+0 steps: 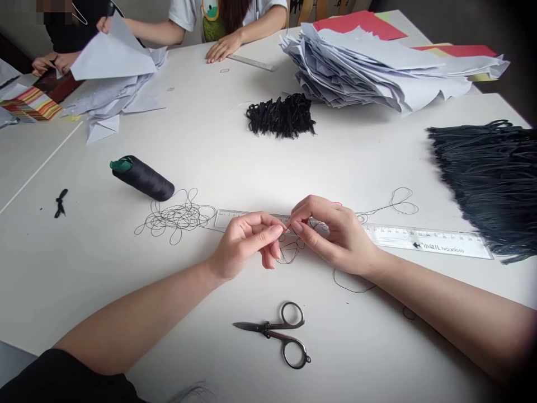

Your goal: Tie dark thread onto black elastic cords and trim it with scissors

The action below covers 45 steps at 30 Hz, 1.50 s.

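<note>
Head view: two forearms converge over one desk, from lower left and lower right. The left hand is closed to a pinch of thumb and forefinger, the other fingers curled; the right hand, wrist arched, makes a facing pinch. One red strand is held between their fingertips, above one clear ruler. Black thread lies tangled at the ruler's left end and beneath the hands, with one spool beside it. One pair of scissors, blades together, lies nearest the viewer. Black bundles number two: a small bundle beyond the hands, a large bundle at right. Farther off are two paper piles and two other people.
</note>
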Tool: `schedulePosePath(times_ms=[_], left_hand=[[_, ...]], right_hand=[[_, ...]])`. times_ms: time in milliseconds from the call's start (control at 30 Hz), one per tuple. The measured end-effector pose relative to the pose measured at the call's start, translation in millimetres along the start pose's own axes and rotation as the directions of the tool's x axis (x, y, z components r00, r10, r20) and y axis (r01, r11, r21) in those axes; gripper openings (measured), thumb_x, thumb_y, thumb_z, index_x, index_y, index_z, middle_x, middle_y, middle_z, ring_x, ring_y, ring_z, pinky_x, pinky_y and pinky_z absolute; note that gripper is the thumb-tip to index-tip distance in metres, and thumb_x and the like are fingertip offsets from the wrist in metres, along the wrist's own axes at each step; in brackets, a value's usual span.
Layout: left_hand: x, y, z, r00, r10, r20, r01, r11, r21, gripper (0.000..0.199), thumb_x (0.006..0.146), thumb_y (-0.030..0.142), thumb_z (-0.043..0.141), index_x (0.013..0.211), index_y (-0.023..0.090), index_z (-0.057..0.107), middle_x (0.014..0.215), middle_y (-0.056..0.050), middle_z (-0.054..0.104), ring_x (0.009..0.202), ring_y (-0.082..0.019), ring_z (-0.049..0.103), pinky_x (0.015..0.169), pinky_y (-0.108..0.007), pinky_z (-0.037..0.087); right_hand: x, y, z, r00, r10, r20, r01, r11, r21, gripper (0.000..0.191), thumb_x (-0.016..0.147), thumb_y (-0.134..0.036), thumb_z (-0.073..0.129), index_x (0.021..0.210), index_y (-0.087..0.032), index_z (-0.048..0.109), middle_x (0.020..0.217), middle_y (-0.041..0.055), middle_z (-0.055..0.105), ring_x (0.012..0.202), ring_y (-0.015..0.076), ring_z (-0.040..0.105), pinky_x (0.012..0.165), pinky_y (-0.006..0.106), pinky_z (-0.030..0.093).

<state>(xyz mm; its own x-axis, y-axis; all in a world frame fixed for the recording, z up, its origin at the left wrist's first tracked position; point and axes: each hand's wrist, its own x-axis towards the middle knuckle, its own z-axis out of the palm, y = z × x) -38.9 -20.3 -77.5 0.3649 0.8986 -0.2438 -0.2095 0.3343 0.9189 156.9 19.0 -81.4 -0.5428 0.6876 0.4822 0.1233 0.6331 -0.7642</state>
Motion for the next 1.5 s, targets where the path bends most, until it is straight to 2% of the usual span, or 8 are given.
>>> schedulePosePath(times_ms=[333,667,867,1100,1500], left_hand=[[-0.6,1.1,0.5,1.000,0.009,-0.011,-0.009,0.998,0.057,0.021,0.084,0.035,0.069,0.083,0.014,0.066,0.055,0.003,0.062,0.038,-0.007,0.054,0.040,-0.019,0.045],[-1.1,-0.5,1.5,0.999,0.031,-0.041,-0.026,0.993,0.112,0.021,0.085,0.036,0.067,0.082,0.014,0.065,0.055,0.003,0.062,0.039,-0.007,0.055,0.041,-0.019,0.046],[-2.6,-2.3,4.9,0.989,0.117,-0.093,-0.103,0.984,0.147,0.020,0.087,0.035,0.065,0.082,0.016,0.061,0.059,0.004,0.062,0.043,-0.008,0.057,0.044,-0.019,0.049],[-2.6,-2.5,6.0,0.984,0.138,-0.109,-0.117,0.977,0.180,0.021,0.089,0.036,0.063,0.083,0.016,0.059,0.057,0.005,0.060,0.042,-0.007,0.056,0.044,-0.019,0.048],[-3.9,-5.4,5.3,0.982,0.169,-0.083,-0.151,0.969,0.195,0.019,0.091,0.034,0.061,0.083,0.016,0.058,0.057,0.006,0.059,0.040,-0.007,0.056,0.041,-0.017,0.047]], right_hand=[[-1.0,1.8,1.5,0.999,-0.032,0.024,0.031,0.999,0.013,0.010,0.089,-0.010,0.052,0.085,-0.017,0.058,0.078,0.0037,0.059,0.064,0.0117,0.055,0.057,0.025,0.046],[-0.7,1.2,1.4,0.999,-0.021,0.034,0.021,1.000,-0.008,0.010,0.091,-0.015,0.051,0.084,-0.019,0.057,0.077,0.0037,0.060,0.063,0.0123,0.055,0.055,0.026,0.047],[-3.5,-3.2,3.2,0.995,0.072,-0.066,-0.073,0.997,-0.013,0.003,0.092,-0.017,0.055,0.090,-0.019,0.054,0.074,0.0005,0.061,0.061,0.0110,0.058,0.053,0.024,0.048],[-6.8,-3.7,7.3,0.996,0.089,0.023,-0.091,0.994,0.060,0.005,0.091,-0.014,0.057,0.093,-0.019,0.057,0.073,-0.0003,0.066,0.066,0.0111,0.067,0.058,0.021,0.056],[-5.6,0.1,7.7,0.997,0.072,0.032,-0.074,0.995,0.062,0.003,0.094,-0.017,0.055,0.094,-0.019,0.057,0.077,0.0010,0.068,0.071,0.0119,0.070,0.062,0.021,0.058]])
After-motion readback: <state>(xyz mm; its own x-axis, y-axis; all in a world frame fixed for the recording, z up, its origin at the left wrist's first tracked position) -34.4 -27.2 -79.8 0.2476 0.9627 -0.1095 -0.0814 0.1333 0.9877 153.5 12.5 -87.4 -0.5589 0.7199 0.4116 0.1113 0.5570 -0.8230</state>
